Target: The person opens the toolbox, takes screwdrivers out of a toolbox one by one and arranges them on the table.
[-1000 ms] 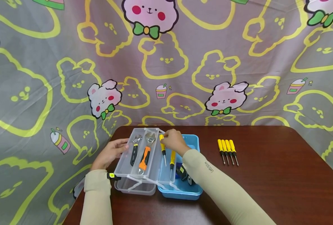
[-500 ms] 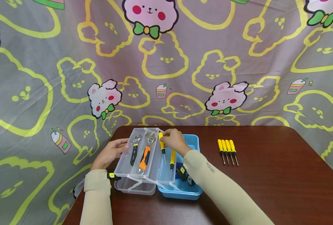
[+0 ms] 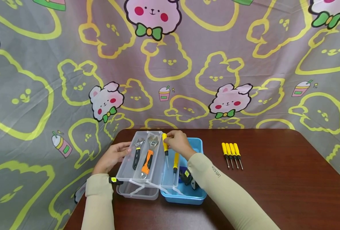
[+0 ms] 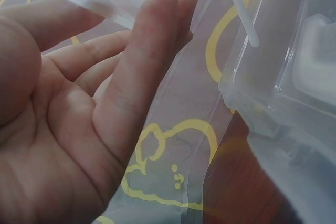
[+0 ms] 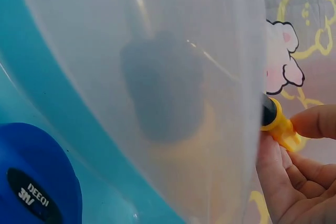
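My right hand pinches the yellow handle of a screwdriver, its black collar and thin shaft pointing down over the clear tray. In the right wrist view the screwdriver handle sits between thumb and fingers, its shaft hidden behind the frosted tray wall. Another yellow screwdriver lies in that tray's right part. My left hand holds the left edge of the raised clear toolbox tray, thumb at the rim. Two adjustable wrenches lie there, one black-handled, one orange.
Below, the blue toolbox base contains a dark tape measure and a blue round item. White hinge arms link the trays. Several yellow screwdrivers lie in a row on the brown table. A patterned cloth hangs behind.
My right hand has raised the screwdriver slightly, away from me. The left hand and the tray stay where they were.
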Demonstrator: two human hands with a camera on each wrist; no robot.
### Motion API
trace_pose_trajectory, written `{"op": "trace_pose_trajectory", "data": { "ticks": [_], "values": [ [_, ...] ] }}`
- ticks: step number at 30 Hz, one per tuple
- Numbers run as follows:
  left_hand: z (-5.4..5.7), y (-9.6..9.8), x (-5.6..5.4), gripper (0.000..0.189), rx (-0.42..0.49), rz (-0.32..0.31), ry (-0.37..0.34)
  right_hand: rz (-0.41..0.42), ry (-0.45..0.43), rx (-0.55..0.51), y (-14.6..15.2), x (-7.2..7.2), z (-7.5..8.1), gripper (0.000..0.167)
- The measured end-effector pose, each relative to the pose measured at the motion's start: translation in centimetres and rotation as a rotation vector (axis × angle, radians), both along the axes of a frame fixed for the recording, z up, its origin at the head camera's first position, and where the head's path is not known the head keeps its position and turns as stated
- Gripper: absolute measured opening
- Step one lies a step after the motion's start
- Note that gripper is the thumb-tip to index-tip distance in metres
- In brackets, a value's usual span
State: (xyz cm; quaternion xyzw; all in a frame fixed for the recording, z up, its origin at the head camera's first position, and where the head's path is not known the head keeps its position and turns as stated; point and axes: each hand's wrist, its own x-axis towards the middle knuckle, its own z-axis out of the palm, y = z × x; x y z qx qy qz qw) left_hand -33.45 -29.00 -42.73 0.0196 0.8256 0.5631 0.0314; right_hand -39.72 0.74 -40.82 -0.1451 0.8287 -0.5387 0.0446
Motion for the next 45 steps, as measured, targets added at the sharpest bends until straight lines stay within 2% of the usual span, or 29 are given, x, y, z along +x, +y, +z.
{"op": "trace_pose_trajectory", "data": {
  "ticks": [8, 18, 30, 45],
  "values": [
    [0.1, 0.0, 0.2, 0.047, -0.007, 0.007, -0.008, 0.008, -0.005, -0.019, 0.2, -0.1, 0.1, 0.033],
    [0.3, 0.1, 0.4, 0.046, 0.005, 0.023, -0.019, -0.001, 0.015, -0.030, 0.7, 0.2, 1.0, 0.032],
    [0.2, 0.2, 0.3, 0.046, 0.011, 0.012, -0.004, -0.005, 0.027, -0.046, 1.6, -0.1, 1.2, 0.033],
    [0.0, 0.2, 0.2, 0.049, -0.005, 0.028, -0.024, -0.016, 0.026, -0.067, 3.3, -0.5, 1.4, 0.032]
  ]
}}
